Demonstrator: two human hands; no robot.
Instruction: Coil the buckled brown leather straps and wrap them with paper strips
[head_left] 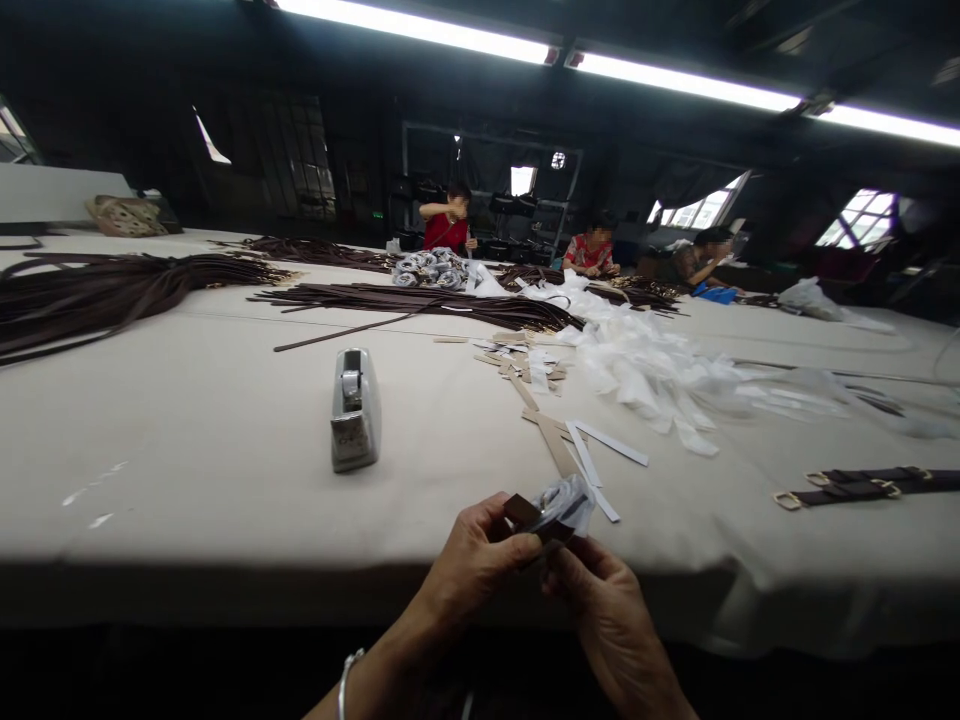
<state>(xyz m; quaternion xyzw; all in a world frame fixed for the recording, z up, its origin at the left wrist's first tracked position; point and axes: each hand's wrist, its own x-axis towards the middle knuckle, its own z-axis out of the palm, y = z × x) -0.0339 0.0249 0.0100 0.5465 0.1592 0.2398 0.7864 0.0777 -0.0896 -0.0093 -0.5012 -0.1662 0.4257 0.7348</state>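
Just over the table's front edge, my left hand (480, 555) pinches a dark brown belt (523, 511) between thumb and fingers. Part of the belt is bunched in clear crinkled plastic wrap (570, 500), and something metallic glints inside. From the other side, my right hand (596, 590) grips the same bundle with its fingers closed at the underside. The fingertips of both hands are partly hidden by the bundle. White and tan paper strips (551, 440) lie just beyond it. To the left stands a grey tape dispenser (355, 420).
Dark straps lie in heaps (420, 303) across the pale table (187, 450), with another pile (135, 290) at left. White plastic wrappers (637, 350) spread over the middle right. Buckled belts (862, 485) rest at right. Several people (448, 225) sit along the far side.
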